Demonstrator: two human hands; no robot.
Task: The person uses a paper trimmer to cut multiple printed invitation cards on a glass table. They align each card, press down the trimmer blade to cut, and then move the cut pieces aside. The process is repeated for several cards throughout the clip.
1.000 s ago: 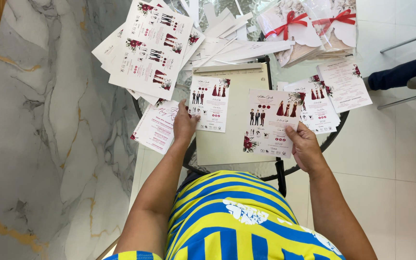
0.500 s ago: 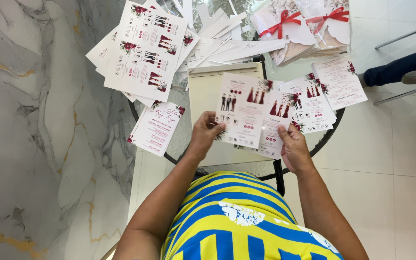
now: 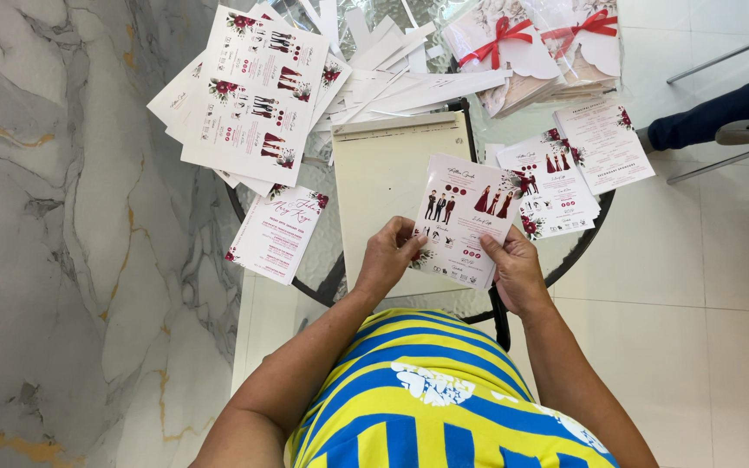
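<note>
I hold a white printed card [image 3: 465, 217] with small red and dark figures above a round glass table [image 3: 578, 251]. My left hand [image 3: 387, 258] grips its lower left edge. Its lower right edge is gripped by my right hand [image 3: 513, 270]. Under the card lies a cream rectangular board [image 3: 383, 178]. A pile of similar cards [image 3: 556, 191] sits just right of the held card.
A big stack of printed sheets [image 3: 257, 95] lies at the far left, a single card [image 3: 277, 232] overhangs the rim. White paper strips [image 3: 409, 82] and ribbon-tied envelopes [image 3: 530, 48] lie at the back. Another person's leg [image 3: 713, 117] is at the right. A marble wall [image 3: 62, 260] stands left.
Two cards lay apart under my hands; my left hand slid its card right onto the other, and both hands now hold them together as one, lifted above the board.
</note>
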